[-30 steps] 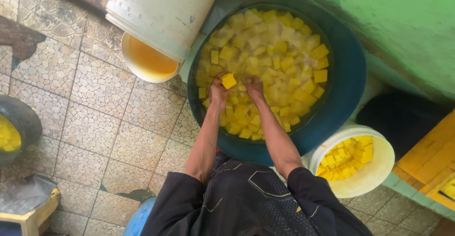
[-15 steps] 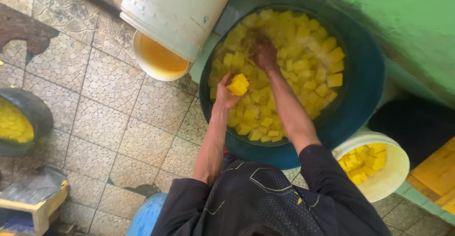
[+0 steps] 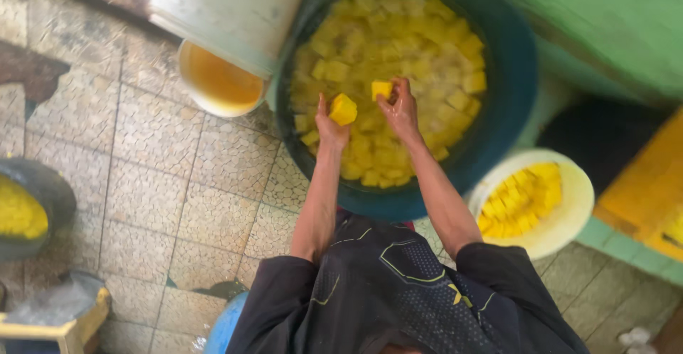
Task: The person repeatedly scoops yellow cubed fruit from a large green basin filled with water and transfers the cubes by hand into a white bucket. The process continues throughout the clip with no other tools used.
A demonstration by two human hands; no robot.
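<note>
Tiled floor [image 3: 142, 183] carrying a dark tub [image 3: 512, 112] of yellow cubes in water. Left hand [image 3: 331, 128] is gripping one yellow cube [image 3: 343, 109] above it; right hand [image 3: 400, 108] is pinching another cube [image 3: 381, 88].

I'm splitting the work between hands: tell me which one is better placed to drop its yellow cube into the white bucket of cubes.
Probably right. The right hand holds a yellow cube over the blue tub, nearer the white bucket on that side. The left hand is farther off.

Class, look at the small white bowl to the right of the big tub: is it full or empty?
Partly full: yellow cubes cover much of the white bowl, with bare white showing below them.
</note>
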